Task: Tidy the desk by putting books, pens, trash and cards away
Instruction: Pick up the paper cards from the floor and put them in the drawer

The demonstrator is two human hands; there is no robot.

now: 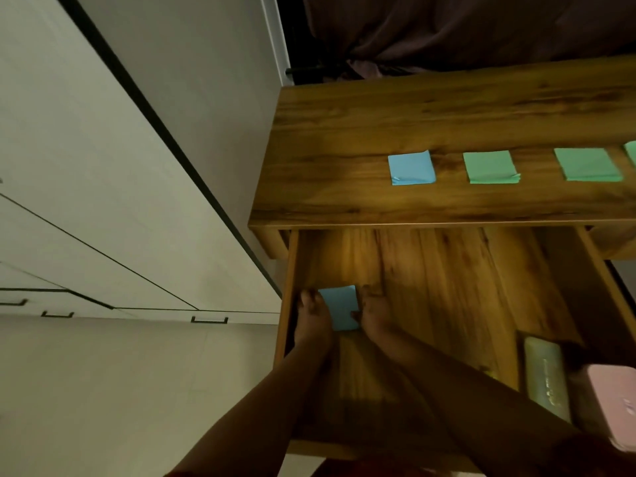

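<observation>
Both forearms reach into the open drawer. Left hand and right hand flank a blue card stack at its left front corner, curled fingers gripping both edges. Further stacks lie on the surface.

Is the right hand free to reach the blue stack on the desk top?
Probably not yet: the right hand and left hand both hold a blue stack in the drawer. Nothing blocks the desk's blue stack.

Blue cards in the brown wood-grain drawer; blue stack and green stacks (pale) on the desk.
</observation>
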